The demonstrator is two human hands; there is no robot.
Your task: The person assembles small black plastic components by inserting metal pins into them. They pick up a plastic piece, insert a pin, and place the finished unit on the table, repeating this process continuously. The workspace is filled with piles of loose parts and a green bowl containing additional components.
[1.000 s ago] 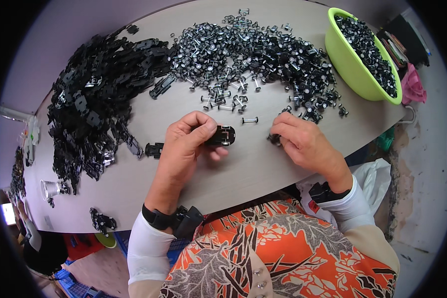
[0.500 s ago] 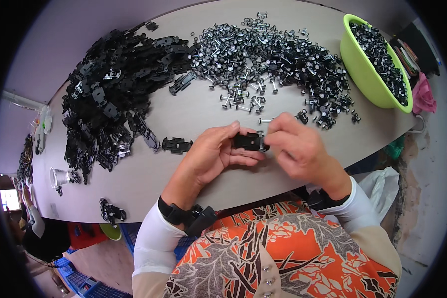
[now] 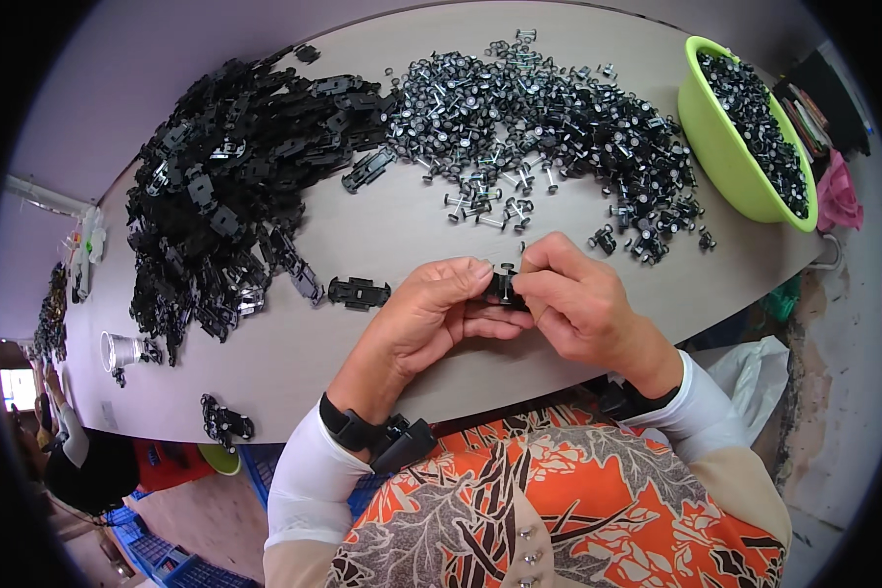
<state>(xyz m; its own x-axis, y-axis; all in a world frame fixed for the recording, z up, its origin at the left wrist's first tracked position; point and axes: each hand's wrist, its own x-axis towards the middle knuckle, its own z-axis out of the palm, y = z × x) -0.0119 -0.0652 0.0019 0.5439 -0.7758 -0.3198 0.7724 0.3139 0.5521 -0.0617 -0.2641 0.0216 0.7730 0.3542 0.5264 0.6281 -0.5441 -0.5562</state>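
My left hand is closed around a black plastic toy car chassis, its thumb on the top and the fingers beneath. A small wheel axle with a metal rod lies across the chassis. At the chassis's right end, my right hand is closed, its fingertips pinched against it close to the axle. Those fingers hide part of the chassis. Left of my hands, another black chassis lies on the table.
A large heap of black chassis covers the table's left. Wheel axles are piled at the far middle. A lime-green basin full of axles stands at the right. A clear cup lies at the left. Another person is at the far left.
The chassis has shifted within my left hand, and the left thumb now lies over its top. My right hand has moved slightly left and down, staying at its right end. The view has shifted slightly.
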